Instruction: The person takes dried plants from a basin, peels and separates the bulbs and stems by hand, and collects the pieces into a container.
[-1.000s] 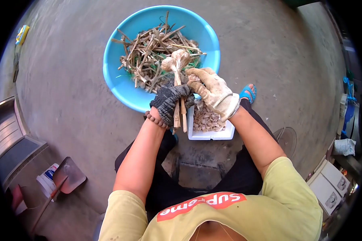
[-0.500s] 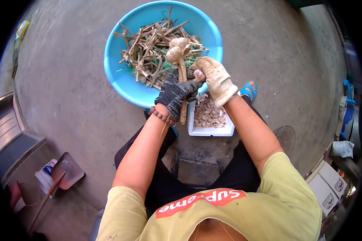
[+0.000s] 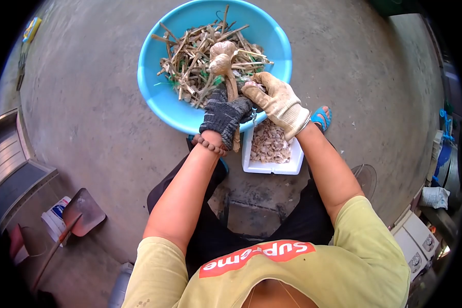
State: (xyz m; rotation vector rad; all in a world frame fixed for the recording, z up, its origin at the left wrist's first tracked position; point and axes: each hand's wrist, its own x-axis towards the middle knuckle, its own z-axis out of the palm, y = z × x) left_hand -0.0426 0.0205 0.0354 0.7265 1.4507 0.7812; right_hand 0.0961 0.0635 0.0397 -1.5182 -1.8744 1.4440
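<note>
My left hand (image 3: 223,114), in a dark grey knitted glove, is closed around dry garlic stalks. Two whole garlic bulbs (image 3: 220,64) stick up beyond its fingers, over the basin. My right hand (image 3: 278,102), in a cream glove, has its thumb and fingers curled around another garlic bulb (image 3: 249,86) beside the left fingers; most of that bulb is covered. Below the hands, a white foam box (image 3: 272,168) holds loose garlic cloves (image 3: 268,143). Ahead is a large blue basin (image 3: 149,84) with a heap of cut dry stalks (image 3: 192,59) and some green netting.
A blue sandal (image 3: 321,119) on a foot is right of the basin. At left, a long-handled shovel (image 3: 86,213) leans by a white bucket (image 3: 54,220). A round wire guard (image 3: 365,179) and a white appliance (image 3: 415,238) are at right. Concrete floor (image 3: 102,102) surrounds everything.
My right fingers have closed over the garlic bulb that showed plainly before. Basin and box sit slightly farther right in view; my left hand keeps its hold on the stalks.
</note>
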